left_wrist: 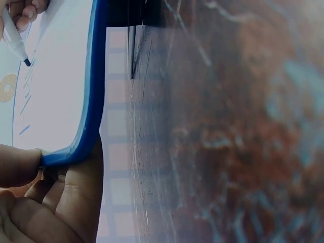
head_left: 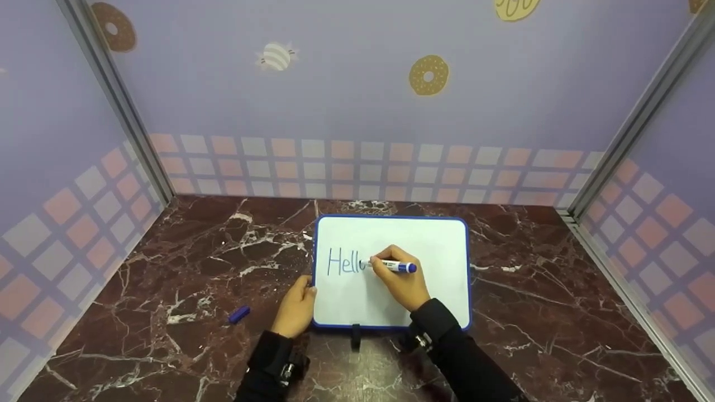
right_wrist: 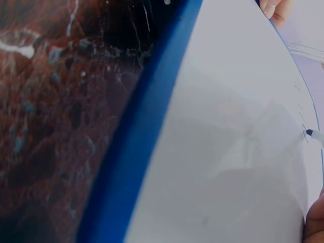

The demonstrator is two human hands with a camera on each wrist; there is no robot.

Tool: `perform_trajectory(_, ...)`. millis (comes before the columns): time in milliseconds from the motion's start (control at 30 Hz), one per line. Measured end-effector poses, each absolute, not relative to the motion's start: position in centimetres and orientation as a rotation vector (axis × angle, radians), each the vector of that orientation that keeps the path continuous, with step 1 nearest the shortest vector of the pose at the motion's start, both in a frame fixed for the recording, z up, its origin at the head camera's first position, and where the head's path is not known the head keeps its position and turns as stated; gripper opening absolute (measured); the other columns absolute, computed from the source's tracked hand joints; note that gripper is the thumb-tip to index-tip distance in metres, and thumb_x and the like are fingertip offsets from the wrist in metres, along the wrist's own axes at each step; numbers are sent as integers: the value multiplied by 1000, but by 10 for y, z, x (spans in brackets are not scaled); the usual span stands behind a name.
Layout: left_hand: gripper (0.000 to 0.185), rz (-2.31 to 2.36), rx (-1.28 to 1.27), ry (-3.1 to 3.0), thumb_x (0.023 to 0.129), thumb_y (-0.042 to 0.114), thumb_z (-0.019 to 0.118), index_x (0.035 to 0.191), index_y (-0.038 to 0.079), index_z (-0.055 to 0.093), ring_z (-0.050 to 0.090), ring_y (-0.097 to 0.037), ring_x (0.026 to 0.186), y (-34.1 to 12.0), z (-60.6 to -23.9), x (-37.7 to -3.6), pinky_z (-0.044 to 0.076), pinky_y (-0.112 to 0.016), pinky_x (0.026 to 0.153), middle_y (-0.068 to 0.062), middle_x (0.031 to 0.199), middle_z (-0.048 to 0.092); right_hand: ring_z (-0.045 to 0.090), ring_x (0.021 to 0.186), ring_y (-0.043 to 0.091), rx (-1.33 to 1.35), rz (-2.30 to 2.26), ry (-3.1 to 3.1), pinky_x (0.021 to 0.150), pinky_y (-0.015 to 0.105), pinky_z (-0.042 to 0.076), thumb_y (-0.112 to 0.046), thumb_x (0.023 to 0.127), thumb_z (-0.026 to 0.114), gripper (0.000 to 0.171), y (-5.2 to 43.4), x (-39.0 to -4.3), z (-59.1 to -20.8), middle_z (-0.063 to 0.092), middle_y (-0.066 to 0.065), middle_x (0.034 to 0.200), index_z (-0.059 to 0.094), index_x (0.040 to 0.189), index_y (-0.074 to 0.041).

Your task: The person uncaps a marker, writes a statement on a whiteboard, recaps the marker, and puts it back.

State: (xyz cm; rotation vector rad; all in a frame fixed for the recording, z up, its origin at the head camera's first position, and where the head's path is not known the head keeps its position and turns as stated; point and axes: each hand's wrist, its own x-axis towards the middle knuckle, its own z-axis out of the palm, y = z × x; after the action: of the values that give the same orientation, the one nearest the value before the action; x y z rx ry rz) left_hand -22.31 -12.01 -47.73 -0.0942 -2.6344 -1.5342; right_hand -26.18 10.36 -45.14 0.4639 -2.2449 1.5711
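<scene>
A whiteboard [head_left: 441, 245] with a blue rim lies in front of me, blue letters that look like "Hello" [head_left: 342, 262] across its left half. My right hand [head_left: 406, 283] pinches a white marker [head_left: 399, 266] with a blue end; its dark tip [left_wrist: 27, 62] meets the last letter in the left wrist view. At the board's lower left edge, my left hand [head_left: 295, 307] grips the rim. The left wrist view shows the thumb [left_wrist: 19, 164] on the front and fingers [left_wrist: 78, 200] behind. A blue marker cap [head_left: 239, 314] lies left of that hand.
A black tab [head_left: 356, 336] sticks out from the board's bottom edge. The dark red marbled table [head_left: 536, 312] extends on both sides. Patterned panels [head_left: 357, 100] with metal corner posts [head_left: 120, 100] enclose the back and sides.
</scene>
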Motion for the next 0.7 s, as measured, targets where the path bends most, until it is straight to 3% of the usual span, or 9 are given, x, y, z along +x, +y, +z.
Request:
perform_trajectory(267, 26, -1536, -89, -2642, 100, 7, 44, 122, -3, 53, 62, -30, 91, -121, -478, -224, 51, -47, 82, -22, 104, 66, 63, 70, 9, 464, 1645, -2225, 61, 21, 49, -11, 90, 67, 8, 105, -262, -450, 71, 7, 80, 67, 83, -8)
perform_trajectory(700, 30, -1540, -82, -2639, 100, 8, 44, 125, -5, 52, 61, -38, 103, -121, -480, -226, 48, -54, 92, -28, 114, 64, 62, 70, 7, 453, 1665, -2205, 60, 20, 47, -9, 90, 68, 7, 110, -261, -446, 71, 11, 81, 67, 83, -6)
